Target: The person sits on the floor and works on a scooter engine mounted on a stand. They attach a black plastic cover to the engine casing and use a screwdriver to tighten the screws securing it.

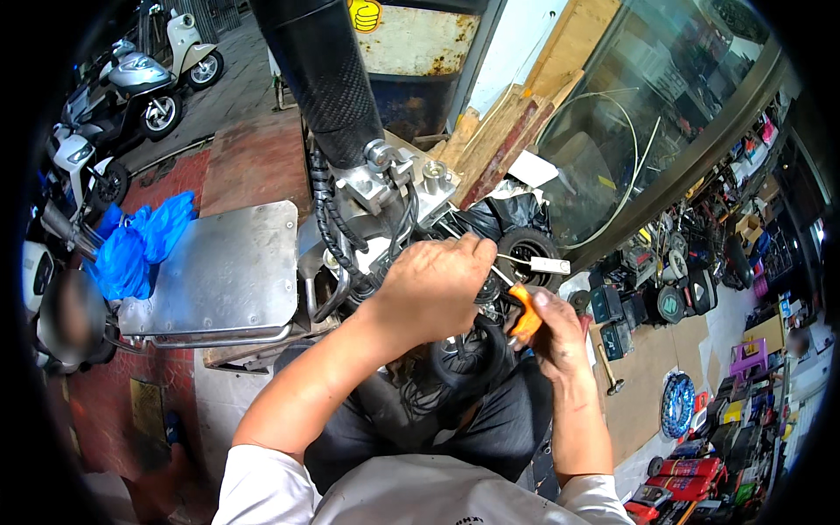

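Note:
My right hand (560, 337) grips the orange handle of a screwdriver (526, 317). Its thin metal shaft points up and left, toward my left hand (435, 284). That hand is closed, knuckles up, over the machine between my knees; whatever its fingers hold is hidden beneath them. A thick black tube (328, 83) with a woven pattern rises from a silver metal clamp (385, 179). Black wrapped cables (328, 206) run down beside the clamp. Just beyond my right hand, a small white box (549, 265) hangs on a thin pale wire. Under my hands lies a black looped part (472, 359).
Left of the machine is a silver metal plate (227, 267) with a blue plastic bag (136, 245). Parked scooters (144, 87) stand at the far left. A wheel (529, 254) and wooden boards (507, 149) lie ahead. On the right-hand floor are a hammer (610, 369) and a blue coil (677, 405).

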Demonstrator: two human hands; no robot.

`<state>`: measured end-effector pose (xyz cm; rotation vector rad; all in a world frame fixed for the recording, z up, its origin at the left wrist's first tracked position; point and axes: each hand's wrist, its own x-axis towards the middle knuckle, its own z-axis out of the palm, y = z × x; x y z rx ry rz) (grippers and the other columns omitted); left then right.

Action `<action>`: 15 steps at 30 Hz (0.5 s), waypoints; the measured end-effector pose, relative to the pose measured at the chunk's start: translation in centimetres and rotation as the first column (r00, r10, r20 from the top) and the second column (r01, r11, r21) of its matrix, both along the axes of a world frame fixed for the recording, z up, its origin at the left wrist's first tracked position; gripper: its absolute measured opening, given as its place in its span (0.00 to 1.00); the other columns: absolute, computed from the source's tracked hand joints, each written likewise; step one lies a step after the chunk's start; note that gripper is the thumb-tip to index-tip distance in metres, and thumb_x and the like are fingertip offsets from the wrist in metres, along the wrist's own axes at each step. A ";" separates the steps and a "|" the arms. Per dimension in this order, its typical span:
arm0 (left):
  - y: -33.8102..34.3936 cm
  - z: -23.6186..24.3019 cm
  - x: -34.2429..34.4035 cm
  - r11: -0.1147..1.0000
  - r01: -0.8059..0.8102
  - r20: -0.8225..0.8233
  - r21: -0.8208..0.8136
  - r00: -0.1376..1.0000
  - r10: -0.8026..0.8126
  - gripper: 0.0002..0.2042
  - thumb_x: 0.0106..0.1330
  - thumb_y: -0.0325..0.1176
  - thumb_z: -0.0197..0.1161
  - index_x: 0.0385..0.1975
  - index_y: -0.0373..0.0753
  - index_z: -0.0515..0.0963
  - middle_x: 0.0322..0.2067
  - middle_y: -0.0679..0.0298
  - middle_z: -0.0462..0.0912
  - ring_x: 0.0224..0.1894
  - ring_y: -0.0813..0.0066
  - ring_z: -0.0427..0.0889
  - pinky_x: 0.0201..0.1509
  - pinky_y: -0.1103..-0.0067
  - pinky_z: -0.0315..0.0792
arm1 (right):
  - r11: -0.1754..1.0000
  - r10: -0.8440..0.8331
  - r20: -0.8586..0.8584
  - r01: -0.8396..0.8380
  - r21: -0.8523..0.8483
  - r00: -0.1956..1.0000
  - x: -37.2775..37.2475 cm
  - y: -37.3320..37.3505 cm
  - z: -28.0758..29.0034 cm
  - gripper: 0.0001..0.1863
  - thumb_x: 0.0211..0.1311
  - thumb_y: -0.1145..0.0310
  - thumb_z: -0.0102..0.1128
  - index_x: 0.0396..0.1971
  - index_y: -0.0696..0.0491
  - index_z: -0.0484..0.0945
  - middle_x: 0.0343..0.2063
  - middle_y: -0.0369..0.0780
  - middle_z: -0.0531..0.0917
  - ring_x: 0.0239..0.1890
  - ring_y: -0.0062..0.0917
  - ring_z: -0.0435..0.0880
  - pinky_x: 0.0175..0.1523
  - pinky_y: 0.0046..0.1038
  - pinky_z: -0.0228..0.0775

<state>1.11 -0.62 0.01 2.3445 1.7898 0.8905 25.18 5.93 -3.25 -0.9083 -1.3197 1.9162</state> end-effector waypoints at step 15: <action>4.5 6.0 -0.4 0.935 -0.338 0.402 0.109 0.875 0.270 0.23 0.72 0.47 0.64 0.51 0.29 0.82 0.37 0.48 0.88 0.43 0.59 0.87 0.51 0.65 0.78 | 0.843 -0.067 0.137 -0.018 0.538 0.988 -0.9 0.5 -5.1 0.14 0.78 0.70 0.61 0.54 0.62 0.83 0.32 0.38 0.88 0.36 0.18 0.84 0.44 0.24 0.77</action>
